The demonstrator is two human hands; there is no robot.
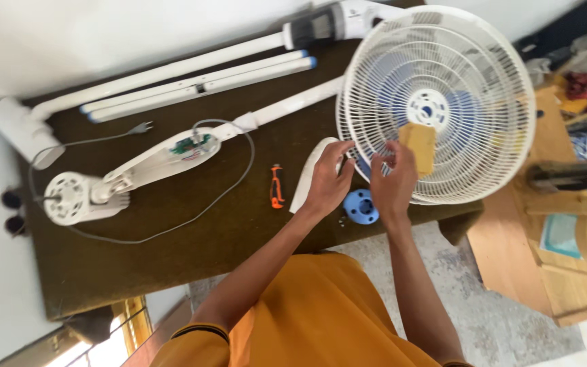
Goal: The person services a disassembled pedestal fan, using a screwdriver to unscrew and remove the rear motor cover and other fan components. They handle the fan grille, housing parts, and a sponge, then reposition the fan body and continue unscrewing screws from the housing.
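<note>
A dark brown bench (171, 258) carries a white fan guard (436, 102) at the right, a blue round cap (361, 206) near its front edge, a small orange tool (276, 186), an opened white fan housing (137, 170) with grey cord (232, 183), and long white tubes (198, 81) at the back

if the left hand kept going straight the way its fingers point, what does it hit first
Most likely the white fan guard: the left hand points up-right at its lower-left rim and seems already at it, though depth is unclear.

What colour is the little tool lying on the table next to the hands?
Orange, with a dark part: the little tool shows best in the head view, left of the left hand.
</note>
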